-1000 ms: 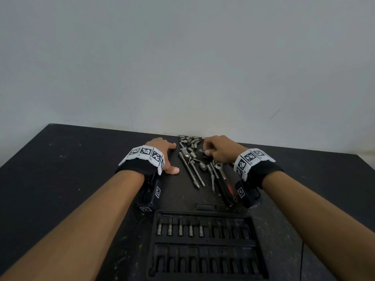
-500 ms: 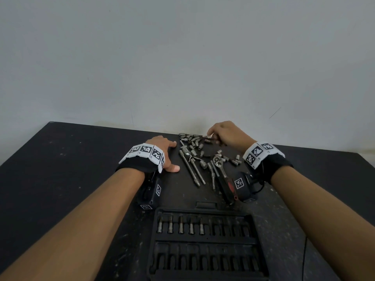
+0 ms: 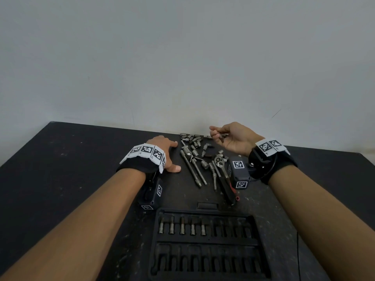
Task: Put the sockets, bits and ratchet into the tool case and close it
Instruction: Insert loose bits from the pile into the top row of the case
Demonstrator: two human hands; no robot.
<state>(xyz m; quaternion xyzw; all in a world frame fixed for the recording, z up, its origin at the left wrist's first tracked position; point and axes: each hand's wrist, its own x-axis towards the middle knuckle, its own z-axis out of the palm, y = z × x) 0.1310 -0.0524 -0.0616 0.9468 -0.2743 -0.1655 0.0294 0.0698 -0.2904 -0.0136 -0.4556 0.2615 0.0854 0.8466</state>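
The black tool case point(image 3: 209, 243) lies open near me, with several bits standing in its upper row. Beyond it a loose pile of sockets and bits point(image 3: 195, 141) spreads over the table, beside two long extension bars point(image 3: 192, 171) and the ratchet point(image 3: 222, 175) with its black and red handle. My right hand point(image 3: 233, 137) is raised palm-up above the pile and pinches small bits point(image 3: 220, 136) in its curled fingers. My left hand point(image 3: 165, 153) rests flat on the table left of the pile, holding nothing.
The black table point(image 3: 60, 169) ends at a pale wall point(image 3: 182, 57) just behind the pile. Black sensor boxes with printed markers hang under both wrists; the right one point(image 3: 238, 173) sits close above the ratchet handle.
My right hand lifted off the pile, moved right and turned palm-up with small bits taken up in its fingers. My left hand stayed on the table.
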